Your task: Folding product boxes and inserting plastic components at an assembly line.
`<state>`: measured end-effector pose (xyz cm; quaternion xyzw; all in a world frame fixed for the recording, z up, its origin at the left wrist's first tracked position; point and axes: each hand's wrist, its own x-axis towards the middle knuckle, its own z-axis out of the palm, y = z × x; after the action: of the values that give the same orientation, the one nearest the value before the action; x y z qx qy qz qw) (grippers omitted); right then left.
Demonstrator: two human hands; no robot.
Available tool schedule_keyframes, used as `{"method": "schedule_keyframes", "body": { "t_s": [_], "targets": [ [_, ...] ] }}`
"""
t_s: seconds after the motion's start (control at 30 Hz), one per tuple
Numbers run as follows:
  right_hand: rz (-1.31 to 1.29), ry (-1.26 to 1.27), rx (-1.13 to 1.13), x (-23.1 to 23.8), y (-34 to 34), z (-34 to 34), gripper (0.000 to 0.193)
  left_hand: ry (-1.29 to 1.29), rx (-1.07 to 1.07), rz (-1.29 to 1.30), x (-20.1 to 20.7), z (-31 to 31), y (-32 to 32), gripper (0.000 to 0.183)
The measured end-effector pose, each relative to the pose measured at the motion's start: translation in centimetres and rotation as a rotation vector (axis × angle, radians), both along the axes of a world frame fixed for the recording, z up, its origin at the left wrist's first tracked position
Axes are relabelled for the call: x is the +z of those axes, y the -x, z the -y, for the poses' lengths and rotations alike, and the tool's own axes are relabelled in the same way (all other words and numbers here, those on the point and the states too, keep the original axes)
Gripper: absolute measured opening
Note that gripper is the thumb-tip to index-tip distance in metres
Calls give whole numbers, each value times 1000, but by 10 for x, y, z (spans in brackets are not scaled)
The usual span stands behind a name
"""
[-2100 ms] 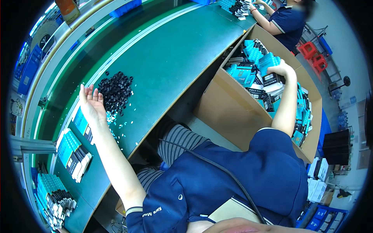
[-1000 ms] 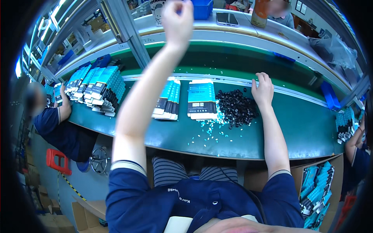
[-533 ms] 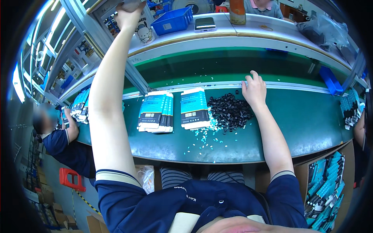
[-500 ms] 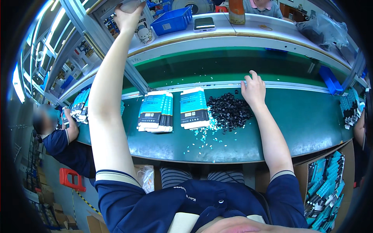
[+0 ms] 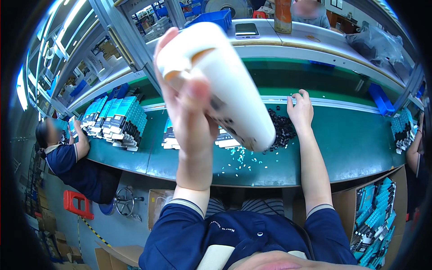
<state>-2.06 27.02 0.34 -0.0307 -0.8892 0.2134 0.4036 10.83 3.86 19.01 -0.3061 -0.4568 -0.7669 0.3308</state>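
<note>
My left hand [image 5: 191,105] is raised in front of me, its fingers wrapped around the upper part of a white tumbler [image 5: 245,99] with a lid and dark printed pictures. The tumbler is tilted, its lid toward the upper left and its base toward the lower right. It partly covers the flat teal-and-white boxes [image 5: 169,136] on the bench and the pile of small black parts [image 5: 284,130]. Just right of that pile, my right hand [image 5: 300,110] rests at the bench's far edge, fingers apart and holding nothing. Tiny white and teal pieces [image 5: 243,161] lie scattered nearby.
Green bench [image 5: 342,144] spans the front. A shelf above carries a phone [image 5: 246,30], a blue bin [image 5: 216,19], an orange bottle [image 5: 283,15] and a plastic bag [image 5: 382,42]. Stacked boxes [image 5: 119,118] and a co-worker [image 5: 67,153] are left; a carton of boxes [image 5: 373,211] stands right.
My left hand has brought the white tumbler down from the shelf, toward me and to the right, tilting it. My right hand has shifted slightly right, staying by the bench's far edge.
</note>
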Motion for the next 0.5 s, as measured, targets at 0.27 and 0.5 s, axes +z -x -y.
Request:
{"method": "schedule_keyframes", "body": {
  "t_s": [0.27,0.5],
  "targets": [
    [156,189,58,4,-2,-1,23,164,-177,-272,-17,2,3,114],
    [130,34,58,-7,8,-8,26,285,-1065,-245,-13,21,-4,92]
  ]
}}
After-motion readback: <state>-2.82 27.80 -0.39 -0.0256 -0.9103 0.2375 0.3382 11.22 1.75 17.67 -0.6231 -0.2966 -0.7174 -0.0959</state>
